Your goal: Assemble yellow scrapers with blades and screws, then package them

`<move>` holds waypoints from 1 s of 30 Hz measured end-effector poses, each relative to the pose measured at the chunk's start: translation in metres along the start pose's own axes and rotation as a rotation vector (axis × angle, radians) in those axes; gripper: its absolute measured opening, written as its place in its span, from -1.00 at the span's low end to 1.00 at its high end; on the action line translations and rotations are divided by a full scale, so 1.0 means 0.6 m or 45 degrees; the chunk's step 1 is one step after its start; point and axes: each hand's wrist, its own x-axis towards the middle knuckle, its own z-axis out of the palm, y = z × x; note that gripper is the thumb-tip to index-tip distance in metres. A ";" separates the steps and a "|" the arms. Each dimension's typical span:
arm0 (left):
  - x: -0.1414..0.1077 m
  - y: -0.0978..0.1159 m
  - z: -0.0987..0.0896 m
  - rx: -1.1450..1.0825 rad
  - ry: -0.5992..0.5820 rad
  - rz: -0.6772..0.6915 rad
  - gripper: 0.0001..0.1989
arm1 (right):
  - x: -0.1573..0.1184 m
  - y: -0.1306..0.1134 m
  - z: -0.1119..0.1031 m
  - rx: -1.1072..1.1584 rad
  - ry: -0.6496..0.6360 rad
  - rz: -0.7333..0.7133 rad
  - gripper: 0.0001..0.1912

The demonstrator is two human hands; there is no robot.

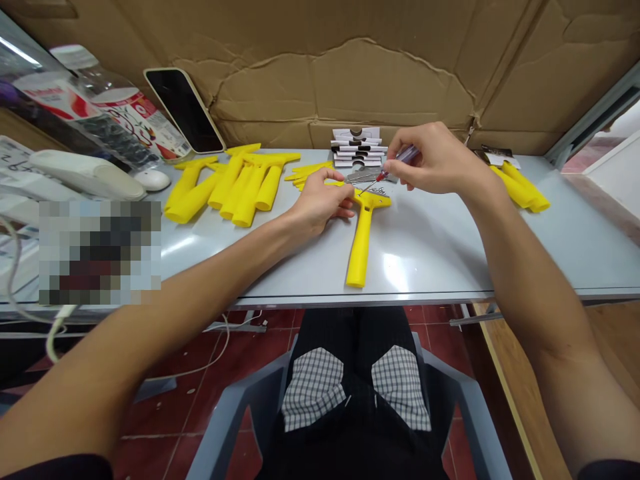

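Note:
A yellow T-shaped plastic scraper handle (361, 247) lies on the grey tabletop, its grip toward me. My left hand (325, 200) is closed on the left end of its crosspiece and rests on the table. In my right hand (425, 160) is a screwdriver (407, 157) with a clear purple handle and a red collar. Its thin shaft slants down left, the tip at the crosspiece near my left fingers. Small metal screws (377, 191) lie just behind the crosspiece. Flat yellow pieces (310, 172) lie behind my left hand.
More yellow handles (245, 187) are grouped to the left, and others (523, 187) lie at the right. Folded white-and-black cards (357, 148) stand at the back by the cardboard (270, 87). A phone (185, 110), bottles (135, 120) and a white mouse (151, 179) occupy the left.

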 end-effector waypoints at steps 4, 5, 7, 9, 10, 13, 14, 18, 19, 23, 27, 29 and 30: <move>0.001 0.000 -0.001 -0.017 0.001 -0.001 -0.58 | -0.002 -0.005 -0.004 0.020 -0.027 -0.015 -0.82; 0.001 0.000 -0.001 -0.020 0.004 -0.004 -0.58 | -0.002 -0.004 -0.005 0.034 -0.039 -0.013 -0.80; 0.001 0.001 0.000 -0.019 0.013 -0.012 -0.58 | -0.001 0.000 -0.006 0.057 -0.067 -0.004 -0.83; 0.001 0.001 0.000 -0.011 0.020 -0.016 -0.60 | 0.000 0.005 -0.007 0.052 -0.083 0.005 -0.88; 0.002 0.001 0.000 -0.008 0.022 -0.015 -0.61 | 0.001 0.007 -0.007 0.031 -0.082 0.009 -0.89; 0.003 -0.001 0.000 -0.011 0.015 -0.008 -0.61 | 0.003 0.013 -0.005 -0.062 -0.048 0.007 -0.82; 0.003 -0.002 -0.001 -0.016 0.011 -0.007 -0.60 | 0.003 0.014 -0.004 -0.070 -0.037 0.004 -0.81; 0.009 -0.005 -0.004 -0.037 0.013 -0.012 -0.56 | 0.001 0.015 0.000 0.040 -0.036 -0.017 -0.74; 0.011 -0.005 -0.006 -0.041 0.023 -0.011 -0.56 | 0.001 0.015 0.002 0.062 -0.035 -0.022 -0.71; 0.023 0.002 -0.018 -0.089 0.098 0.031 -0.57 | 0.003 0.013 0.010 0.040 0.012 -0.037 -0.70; 0.029 0.008 -0.029 -0.096 0.129 0.111 -0.60 | 0.006 0.004 0.017 -0.011 0.089 -0.048 -0.68; 0.029 0.006 -0.030 -0.073 0.114 0.133 -0.59 | 0.008 0.001 0.019 -0.054 0.105 -0.038 -0.66; 0.028 0.005 -0.030 -0.059 0.100 0.135 -0.59 | 0.009 0.001 0.020 -0.080 0.112 -0.033 -0.65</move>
